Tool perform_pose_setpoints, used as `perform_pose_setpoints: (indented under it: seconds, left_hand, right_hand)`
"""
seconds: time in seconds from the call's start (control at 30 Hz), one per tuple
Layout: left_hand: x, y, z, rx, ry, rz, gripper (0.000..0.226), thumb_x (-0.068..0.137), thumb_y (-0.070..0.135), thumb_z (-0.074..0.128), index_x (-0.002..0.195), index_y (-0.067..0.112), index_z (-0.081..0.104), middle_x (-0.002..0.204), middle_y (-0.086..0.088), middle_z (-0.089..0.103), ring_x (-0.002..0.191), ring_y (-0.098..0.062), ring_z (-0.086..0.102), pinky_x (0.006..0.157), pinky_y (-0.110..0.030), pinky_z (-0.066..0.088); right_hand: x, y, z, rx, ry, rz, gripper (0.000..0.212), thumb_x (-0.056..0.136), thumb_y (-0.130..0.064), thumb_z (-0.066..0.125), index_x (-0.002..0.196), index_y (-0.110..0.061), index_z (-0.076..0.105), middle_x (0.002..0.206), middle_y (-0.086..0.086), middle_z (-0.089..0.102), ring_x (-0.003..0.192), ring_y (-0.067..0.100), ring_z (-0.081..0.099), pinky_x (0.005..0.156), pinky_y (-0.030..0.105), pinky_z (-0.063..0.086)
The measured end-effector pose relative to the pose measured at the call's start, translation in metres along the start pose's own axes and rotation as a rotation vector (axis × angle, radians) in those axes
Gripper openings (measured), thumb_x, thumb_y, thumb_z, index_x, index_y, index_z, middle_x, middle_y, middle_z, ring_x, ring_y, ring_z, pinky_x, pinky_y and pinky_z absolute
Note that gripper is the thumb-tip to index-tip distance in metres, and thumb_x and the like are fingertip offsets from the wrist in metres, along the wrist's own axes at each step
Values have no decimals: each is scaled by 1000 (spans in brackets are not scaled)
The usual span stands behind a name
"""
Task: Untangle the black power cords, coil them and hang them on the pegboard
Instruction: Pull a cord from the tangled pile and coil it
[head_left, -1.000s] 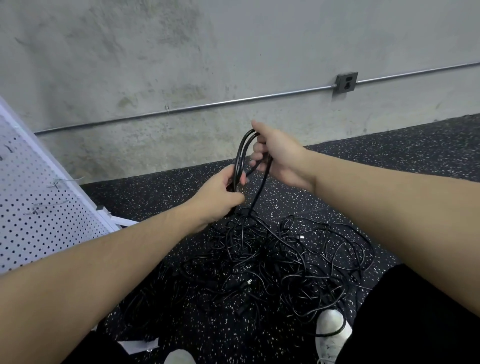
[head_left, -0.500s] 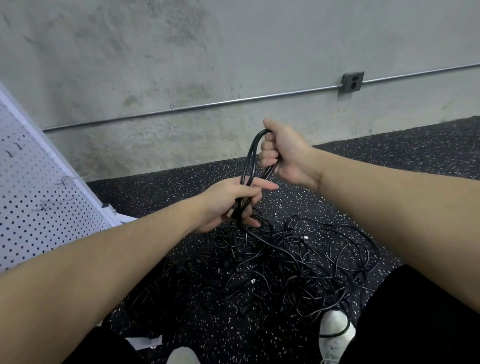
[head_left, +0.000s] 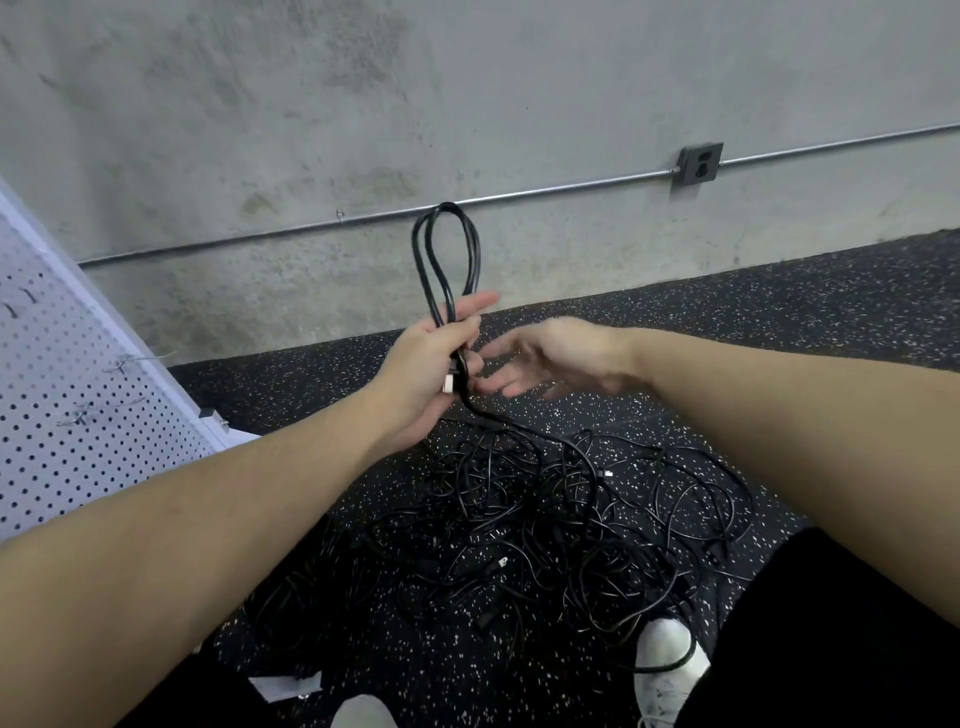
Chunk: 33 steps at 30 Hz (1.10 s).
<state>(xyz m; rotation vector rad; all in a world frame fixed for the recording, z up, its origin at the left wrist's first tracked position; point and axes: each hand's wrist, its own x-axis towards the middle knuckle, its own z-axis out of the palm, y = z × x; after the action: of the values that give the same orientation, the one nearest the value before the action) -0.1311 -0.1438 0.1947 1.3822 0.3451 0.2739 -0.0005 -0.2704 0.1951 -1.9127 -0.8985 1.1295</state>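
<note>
Left hand (head_left: 426, 364) grasps a looped black cord (head_left: 447, 260), its loops standing upright above the fist. Right hand (head_left: 545, 358) is released, fingers spread, just beside the left. Below both hands, the tangled cords (head_left: 545, 530) lie on the speckled floor (head_left: 779, 312). Pegboard (head_left: 78, 415) stands left of the left hand.

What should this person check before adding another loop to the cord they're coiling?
1. Left hand grips the loops: ok.
2. Right hand free to fetch more cord: ok, fingers open, holding nothing.
3. Loops even: ok, they stand together above the fist.
4. Trailing cord free of the tangled pile: not ok, it runs into the tangle.
5. Free hook on the pegboard: cannot tell.
</note>
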Motion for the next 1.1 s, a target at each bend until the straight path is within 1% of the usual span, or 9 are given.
perform_pose_setpoints:
  seconds: [0.1,0.2,0.3,0.37,0.53,0.63,0.8,0.97,1.1]
  left_hand:
    - [3,1,-2,-67,10,5,35,107,11,47,130,25,69,77,3,40,57,-7,43,59,-27,53]
    - [1,-1,-3,-48,61,15,34,108,12,48,128,29,69,83,-1,53,68,-8,55,66,-31,59]
    - [3,-6,-7,204,166,42,32,108,16,48,119,38,69,154,-26,42,133,-37,52,77,-39,63]
    - [5,-9,-14,390,219,53,33,109,18,47,129,36,64,159,-20,37,121,-24,60,82,-39,63]
    - [13,-17,-27,597,279,14,36,110,19,43,139,31,60,118,3,62,74,-10,60,70,-29,59]
    - [14,-19,-29,690,287,10,33,110,22,43,137,28,61,72,3,45,63,-11,45,57,-24,51]
    - [8,-15,-30,720,252,-54,39,109,43,39,137,28,62,64,4,39,62,-12,46,57,-23,49]
    - [3,-7,-8,757,74,-11,42,97,65,49,119,32,62,73,7,56,59,-5,50,62,-23,47]
    - [5,-16,-3,849,40,18,21,91,42,74,110,34,69,72,18,59,66,-5,55,61,-25,39]
  right_hand:
    - [-5,9,4,-337,-160,69,38,103,-21,43,138,-24,56,116,-4,73,100,11,66,88,37,48]
    - [-5,15,5,-344,-229,133,24,101,-27,58,120,-15,68,71,-3,60,68,14,59,73,30,50]
    - [-6,11,-3,-423,-93,82,23,99,-38,61,93,-18,72,63,-6,45,53,11,41,53,23,43]
    - [-7,8,-7,-546,19,57,42,92,-57,63,75,-19,63,57,-5,44,48,15,40,54,27,44]
    - [-7,4,-11,-537,183,35,55,82,-68,68,64,-21,45,53,-7,37,50,14,41,71,29,48]
    - [-10,2,-17,-227,146,-58,40,90,-55,67,78,-18,55,57,-8,39,51,10,39,63,25,46]
    - [-12,-4,-14,106,197,-176,32,101,-43,56,86,-16,63,58,-11,43,52,8,41,53,23,42]
    - [-6,-19,-7,128,549,-264,39,93,-49,68,75,-17,54,47,-8,40,41,10,38,43,24,42]
    - [-4,-22,-6,274,429,-290,39,92,-50,68,68,-23,52,53,-10,38,47,10,30,46,24,27]
